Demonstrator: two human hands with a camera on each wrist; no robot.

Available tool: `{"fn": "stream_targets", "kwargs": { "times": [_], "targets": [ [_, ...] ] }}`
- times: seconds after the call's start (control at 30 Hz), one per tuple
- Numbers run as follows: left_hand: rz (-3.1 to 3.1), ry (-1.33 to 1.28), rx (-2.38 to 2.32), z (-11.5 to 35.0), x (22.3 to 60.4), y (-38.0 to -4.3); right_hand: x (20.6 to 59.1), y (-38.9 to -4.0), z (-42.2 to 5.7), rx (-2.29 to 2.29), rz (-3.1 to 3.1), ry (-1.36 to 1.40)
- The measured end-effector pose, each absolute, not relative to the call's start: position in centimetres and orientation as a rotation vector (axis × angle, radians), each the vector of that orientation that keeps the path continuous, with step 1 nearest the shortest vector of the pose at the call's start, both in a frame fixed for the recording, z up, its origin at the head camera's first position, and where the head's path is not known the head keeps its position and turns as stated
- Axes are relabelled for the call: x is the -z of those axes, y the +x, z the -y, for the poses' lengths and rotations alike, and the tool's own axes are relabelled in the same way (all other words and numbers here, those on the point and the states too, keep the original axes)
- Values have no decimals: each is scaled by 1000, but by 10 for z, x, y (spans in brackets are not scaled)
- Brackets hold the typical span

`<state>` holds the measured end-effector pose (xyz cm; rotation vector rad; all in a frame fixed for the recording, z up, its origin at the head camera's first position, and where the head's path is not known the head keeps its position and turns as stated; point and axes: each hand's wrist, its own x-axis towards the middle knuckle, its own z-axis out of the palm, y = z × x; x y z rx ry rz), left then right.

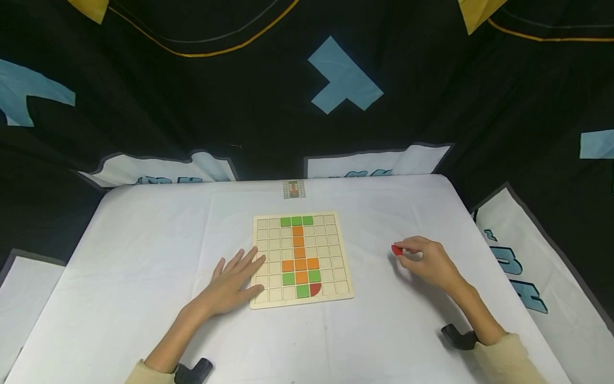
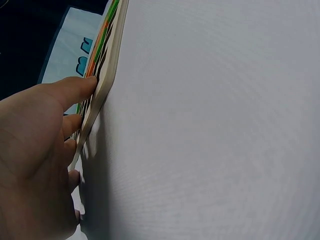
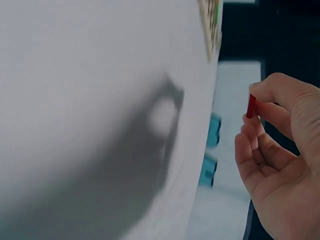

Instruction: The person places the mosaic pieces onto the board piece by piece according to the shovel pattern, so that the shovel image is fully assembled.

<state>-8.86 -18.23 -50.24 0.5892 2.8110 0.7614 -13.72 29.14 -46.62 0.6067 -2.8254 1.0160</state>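
My left hand (image 1: pixel 230 288) rests with spread, straight fingers on the left edge of a pale wooden grid board (image 1: pixel 331 250). In the left wrist view its thumb (image 2: pixel 80 91) lies at the board's raised rim. Green and orange squares fill part of the grid, forming an upright column with a crossbar. A red piece with one rounded corner (image 1: pixel 315 289) sits in the bottom row, right of a green square (image 1: pixel 303 291). Off to the right of the board, my right hand (image 1: pixel 431 264) pinches a small red piece (image 3: pixel 251 106) between thumb and forefinger, above the white cloth.
A small card (image 1: pixel 294 189) printed with a similar grid pattern lies behind the board, near the table's far edge. White cloth (image 1: pixel 144 240) covers the table. A dark curtain (image 1: pixel 240 117) with blue shapes hangs behind it.
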Motion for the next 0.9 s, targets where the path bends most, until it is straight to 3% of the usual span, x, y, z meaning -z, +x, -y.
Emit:
{"fn": "stream_targets", "kwargs": {
  "times": [0.9],
  "targets": [
    [-2810,586,-757,182,502,-89,472,-125,-152,-1245,2741,1220]
  ]
}}
